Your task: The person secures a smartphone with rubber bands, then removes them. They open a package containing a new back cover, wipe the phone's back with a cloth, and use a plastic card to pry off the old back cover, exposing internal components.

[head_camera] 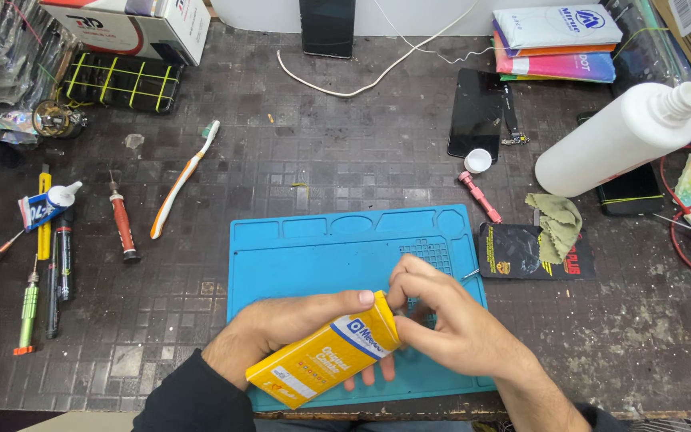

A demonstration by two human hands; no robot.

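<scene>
My left hand [281, 328] grips a small yellow cardboard box [313, 364] with a blue and white end, held tilted over the near edge of a blue silicone work mat [313, 248]. My right hand [449, 316] pinches the box's upper end, at its flap, with fingertips curled. Both hands hover over the mat's lower half. Whether the flap is open is hidden by my fingers.
A white plastic bottle [613, 144] lies on its side at right beside a green cloth [557, 224], a black packet [521, 252] and a dark phone screen [477, 112]. At left lie a toothbrush [181, 180], screwdrivers [123, 224] and a glue tube [48, 204]. Boxes and packets line the far edge.
</scene>
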